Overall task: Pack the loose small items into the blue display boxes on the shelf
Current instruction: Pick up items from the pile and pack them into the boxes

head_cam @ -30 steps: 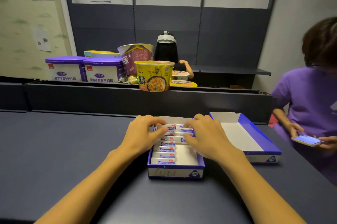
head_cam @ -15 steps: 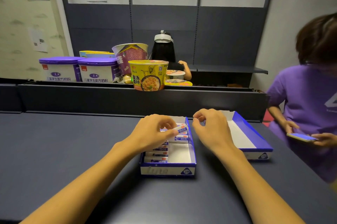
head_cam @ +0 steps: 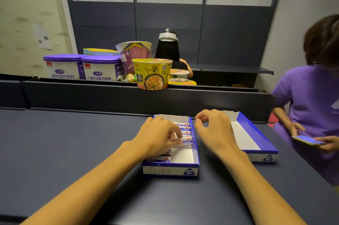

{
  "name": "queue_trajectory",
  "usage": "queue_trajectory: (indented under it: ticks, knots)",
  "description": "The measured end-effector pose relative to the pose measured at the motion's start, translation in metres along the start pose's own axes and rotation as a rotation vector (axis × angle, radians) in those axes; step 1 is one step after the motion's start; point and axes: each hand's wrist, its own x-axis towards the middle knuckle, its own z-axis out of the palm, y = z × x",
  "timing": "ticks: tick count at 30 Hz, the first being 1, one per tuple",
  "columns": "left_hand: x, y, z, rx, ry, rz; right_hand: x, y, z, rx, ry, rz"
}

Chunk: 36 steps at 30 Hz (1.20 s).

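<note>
- Head view shows the left hand (head_cam: pixel 159 137) over the near blue display box (head_cam: pixel 170 169), which sits on the dark shelf (head_cam: pixel 64 151) in front of the person; its fingers are curled and pinch one small item (head_cam: pixel 186 139), a flat white-and-blue packet, just above the row already packed.
- More packets (head_cam: pixel 183 127) stand in a line along the left side of that box; the right side of its floor is bare white card.
- Judging by their size and how they stack, the packets are light and fairly stiff, a little slick in their wrappers; a fingertip pinch across the short edges looks the surest hold.
- Right hand (head_cam: pixel 213 130) hovers between the two boxes, above the near box's right wall, fingers bent with thumb and forefinger nearly meeting; whether anything is pinched there I cannot tell.
- A second blue display box (head_cam: pixel 256 144), with nothing visible inside, lies just right of the first.
</note>
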Motion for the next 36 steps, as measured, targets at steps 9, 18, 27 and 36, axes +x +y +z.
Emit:
queue_trajectory:
  ticks: [9, 18, 27, 36]
  knots:
    - [0.002, 0.004, 0.004, 0.094, 0.012, 0.029, 0.0, 0.002, 0.002, -0.007, -0.019, 0.007]
    - [0.0, 0.009, 0.003, 0.086, 0.029, 0.045, 0.003, -0.005, 0.004, -0.01, -0.049, -0.003]
    - [-0.035, -0.045, -0.026, 0.097, 0.205, -0.12, 0.017, -0.068, 0.016, -0.158, -0.149, -0.267]
    - [-0.132, -0.15, -0.06, 0.17, 0.29, -0.405, 0.013, -0.179, 0.067, -0.191, -0.215, -0.512]
